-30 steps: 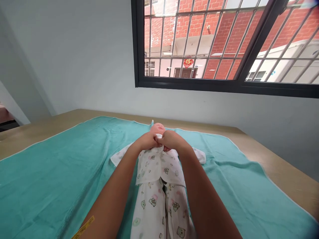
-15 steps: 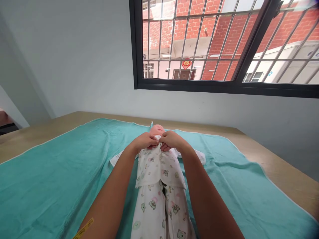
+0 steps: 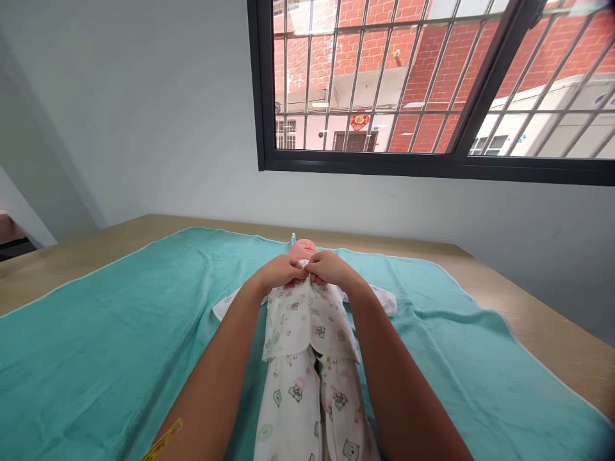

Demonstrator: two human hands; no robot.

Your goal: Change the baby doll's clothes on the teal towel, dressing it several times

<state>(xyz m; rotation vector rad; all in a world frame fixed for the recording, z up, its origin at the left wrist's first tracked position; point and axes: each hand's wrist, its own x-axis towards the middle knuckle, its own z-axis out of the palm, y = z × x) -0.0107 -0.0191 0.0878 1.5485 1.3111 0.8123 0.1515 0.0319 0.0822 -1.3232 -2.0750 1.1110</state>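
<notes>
A baby doll lies on its back with its head at the far end, dressed in a white printed top and matching trousers. My left hand pinches one front edge of the top just below the doll's chin. Close against it, my right hand is closed on the other front edge at the same spot. The fingertips nearly meet, and they hide whatever fastener may be there. Both sleeves stretch out sideways, partly behind my forearms. Below my hands, the top's front edges lie together.
A teal blanket with a white edge spreads under the doll, on a wooden tabletop. Behind it rises a grey wall with a dark-framed, barred window. Yellow tape sits on my left forearm.
My right hand has shifted slightly left and up, closer to my left hand at the collar. The top's front lies a little flatter. My left hand stays almost in place.
</notes>
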